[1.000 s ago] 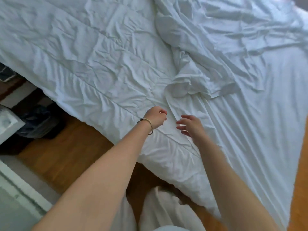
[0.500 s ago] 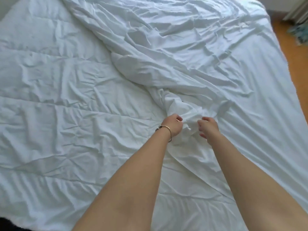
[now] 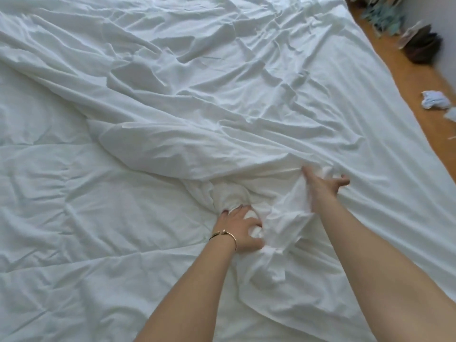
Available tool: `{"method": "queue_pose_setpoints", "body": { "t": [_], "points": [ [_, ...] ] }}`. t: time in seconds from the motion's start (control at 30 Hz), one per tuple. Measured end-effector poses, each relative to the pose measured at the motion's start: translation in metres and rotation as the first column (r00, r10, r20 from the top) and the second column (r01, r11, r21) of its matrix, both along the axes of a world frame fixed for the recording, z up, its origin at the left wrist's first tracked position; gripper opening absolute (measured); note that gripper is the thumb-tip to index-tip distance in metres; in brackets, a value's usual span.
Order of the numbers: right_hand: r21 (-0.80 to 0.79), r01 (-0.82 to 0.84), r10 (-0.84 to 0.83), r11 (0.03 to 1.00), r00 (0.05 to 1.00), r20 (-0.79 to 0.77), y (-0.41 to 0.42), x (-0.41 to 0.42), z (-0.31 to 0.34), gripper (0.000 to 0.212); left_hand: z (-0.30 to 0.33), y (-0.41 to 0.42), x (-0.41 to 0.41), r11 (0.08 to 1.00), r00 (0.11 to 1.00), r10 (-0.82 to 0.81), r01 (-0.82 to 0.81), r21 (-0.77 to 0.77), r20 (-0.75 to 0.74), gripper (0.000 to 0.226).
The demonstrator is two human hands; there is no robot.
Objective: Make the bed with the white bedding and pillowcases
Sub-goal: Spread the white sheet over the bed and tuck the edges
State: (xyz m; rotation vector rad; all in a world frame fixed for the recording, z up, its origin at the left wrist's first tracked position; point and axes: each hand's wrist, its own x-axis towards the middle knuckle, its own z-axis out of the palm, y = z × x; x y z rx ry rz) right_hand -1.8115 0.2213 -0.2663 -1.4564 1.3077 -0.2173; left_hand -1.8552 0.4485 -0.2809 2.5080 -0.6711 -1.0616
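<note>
A wrinkled white duvet cover lies across the bed, its bunched edge near the middle. Under it, at the left, a quilted white duvet lies flat. My left hand, with a gold bracelet at the wrist, grips a wad of the cover's bunched fabric. My right hand reaches further up and right, fingers spread, with folds of the same cover between thumb and fingers; its hold is blurred.
Wooden floor runs along the bed's right side. On it lie a crumpled pale cloth, a dark bag by the wall and greenish items at the top right.
The view has swung from the bed's corner and floor onto the bed. Both hands went forward onto the bunched cover; the left closed on fabric, the right spread apart to the right.
</note>
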Motion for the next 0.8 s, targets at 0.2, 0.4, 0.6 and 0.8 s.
{"method": "queue_pose_setpoints", "body": {
  "t": [0.2,0.4,0.6,0.8],
  "points": [
    [0.282,-0.319,0.201,0.905,0.904,0.377,0.105,-0.02,0.057,0.046,0.066,0.041,-0.005,0.413,0.609,0.666,-0.782,-0.466,-0.432,0.046],
    [0.41,-0.615,0.42,0.673,0.775,0.472,0.276,-0.105,0.107,0.031,0.117,0.164,-0.016,0.122,0.256,0.557,-0.966,-0.227,-0.79,0.066],
    [0.386,-0.809,0.737,0.442,0.573,0.357,0.424,-0.215,0.116,0.037,0.116,0.318,-0.081,0.212,0.306,0.67,-0.952,-0.22,-0.676,0.035],
    [0.351,-0.905,0.913,0.241,0.334,0.235,0.546,-0.297,0.072,0.051,0.083,0.457,-0.192,0.212,0.27,0.945,-0.936,-0.28,-0.186,0.013]
  ]
}}
